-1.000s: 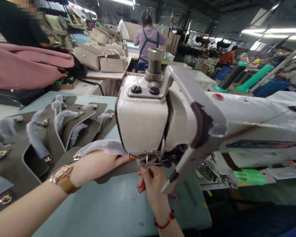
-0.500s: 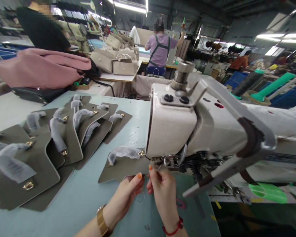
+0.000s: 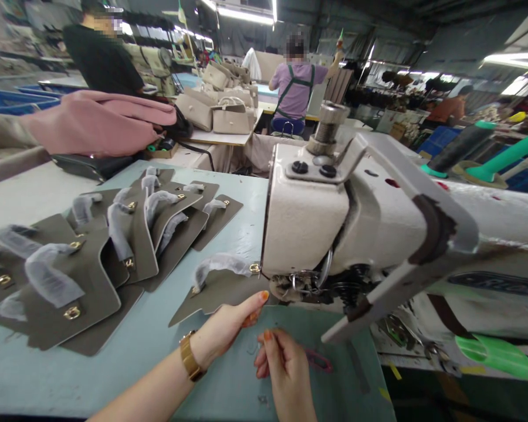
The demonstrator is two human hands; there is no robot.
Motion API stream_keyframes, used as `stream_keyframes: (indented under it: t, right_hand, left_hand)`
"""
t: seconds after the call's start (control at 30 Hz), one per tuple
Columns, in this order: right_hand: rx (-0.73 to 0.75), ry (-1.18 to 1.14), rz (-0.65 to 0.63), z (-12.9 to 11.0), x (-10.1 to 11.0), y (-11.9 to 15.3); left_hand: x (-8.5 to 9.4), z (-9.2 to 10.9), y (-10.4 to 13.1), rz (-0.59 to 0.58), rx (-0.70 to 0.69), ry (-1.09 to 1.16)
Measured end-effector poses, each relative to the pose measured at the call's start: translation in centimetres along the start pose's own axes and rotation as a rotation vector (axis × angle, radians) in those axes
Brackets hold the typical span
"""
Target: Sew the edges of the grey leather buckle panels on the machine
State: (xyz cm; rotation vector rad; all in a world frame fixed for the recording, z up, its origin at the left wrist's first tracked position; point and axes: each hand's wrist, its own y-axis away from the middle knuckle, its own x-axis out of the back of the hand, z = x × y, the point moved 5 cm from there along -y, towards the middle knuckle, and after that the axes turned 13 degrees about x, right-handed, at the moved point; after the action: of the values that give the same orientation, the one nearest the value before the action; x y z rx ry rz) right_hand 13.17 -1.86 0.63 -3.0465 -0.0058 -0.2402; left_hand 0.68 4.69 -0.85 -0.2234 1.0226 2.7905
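Observation:
A grey-brown bag flap (image 3: pixel 231 291) lies at the left side of the sewing machine (image 3: pixel 305 225), its right end under the machine head. It carries a handle (image 3: pixel 224 264) wrapped in whitish film with gold-coloured fittings. My left hand (image 3: pixel 231 322), with a gold watch on the wrist, grips the flap's near edge, thumb on top and fingers curled below. Closer to me, my right hand (image 3: pixel 286 366) is closed in a pinch, apart from the flap. A faint loose thread shows beside its fingertips; whether they hold it is unclear.
Several similar flaps (image 3: pixel 94 299) with wrapped handles overlap at the left of the table. A pink bundle (image 3: pixel 110 123) and beige bags (image 3: pixel 231 120) lie beyond. A bent metal guard (image 3: pixel 378 305) juts out on the right. Other people work farther back.
My right hand has drawn back toward me from the flap and needle area, staying pinched. My left hand has stayed at the flap's edge, its thumb shifting slightly toward the machine.

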Motion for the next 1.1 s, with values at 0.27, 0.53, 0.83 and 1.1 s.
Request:
stream_keyframes:
  t: [0.27, 0.53, 0.83, 1.1]
  right_hand:
    - [0.05, 0.222, -0.037, 4.9, -1.6, 3.0]
    - [0.131, 0.328, -0.114, 4.9, -1.7, 3.4]
    - [0.143, 0.406, -0.15, 4.1, -1.7, 3.3]
    - [0.13, 0.379, -0.137, 4.7, -1.5, 3.5]
  left_hand:
    - [-0.9, 1.2, -0.4, -0.054, -0.033, 0.032]
    - [-1.1, 2.1, -0.6, -0.036, -0.051, -0.058]
    - [-1.2, 2.4, -0.7, 0.001, -0.018, -0.003]
    - [-2.5, 2.5, 0.3, 0.022, -0.118, 0.156]
